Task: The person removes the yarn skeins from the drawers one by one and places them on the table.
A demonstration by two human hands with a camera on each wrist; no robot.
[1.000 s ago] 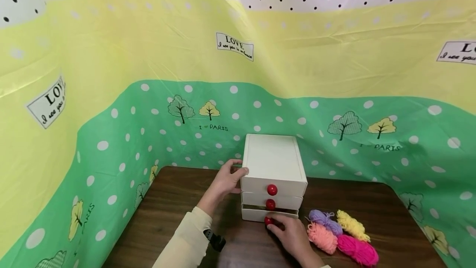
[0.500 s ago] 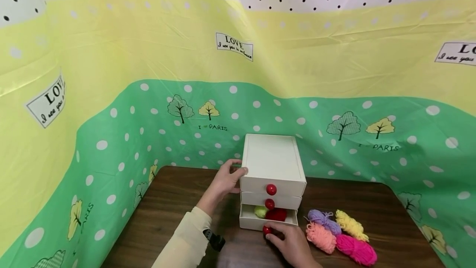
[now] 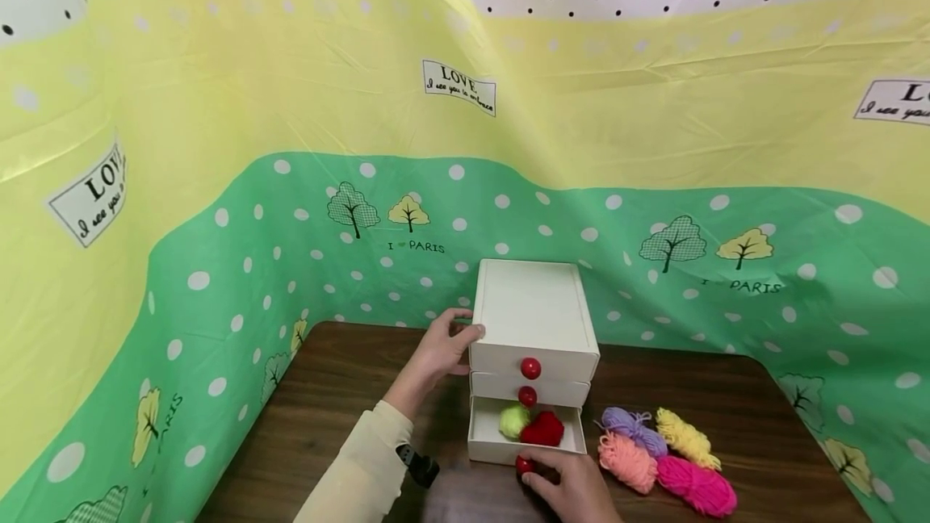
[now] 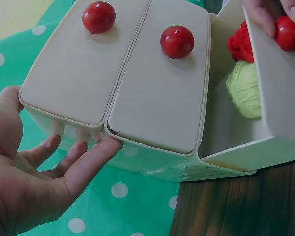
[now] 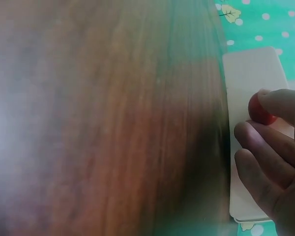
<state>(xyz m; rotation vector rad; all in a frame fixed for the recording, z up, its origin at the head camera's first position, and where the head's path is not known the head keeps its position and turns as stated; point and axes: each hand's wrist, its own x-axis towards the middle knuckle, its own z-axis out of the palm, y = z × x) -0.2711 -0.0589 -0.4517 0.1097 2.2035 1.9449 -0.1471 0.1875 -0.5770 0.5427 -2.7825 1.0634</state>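
Note:
A small white drawer cabinet (image 3: 534, 305) has three drawers with round red knobs. Its bottom drawer (image 3: 483, 426) is pulled out, showing a light green yarn ball (image 3: 514, 421) and a red yarn bundle (image 3: 543, 429) inside. My right hand (image 3: 570, 484) pinches the bottom drawer's knob (image 5: 260, 109) between thumb and fingers. Against the cabinet's left side rests my left hand (image 3: 441, 349), its fingers spread and fairly straight in the left wrist view, thumb at the upper edge. The upper and middle drawers, with a top knob (image 4: 99, 17) and a middle knob (image 4: 177, 42), are closed.
Right of the cabinet lie purple yarn (image 3: 634, 429), yellow yarn (image 3: 687, 437), coral yarn (image 3: 627, 462) and magenta yarn (image 3: 697, 486) on the dark wooden table (image 3: 785, 442). A patterned cloth (image 3: 407, 216) hangs behind the cabinet and at the sides.
My right hand has drawn the bottom drawer forward by its knob, from slightly ajar to well out, bringing the green and red yarn into sight. The left hand has stayed on the cabinet.

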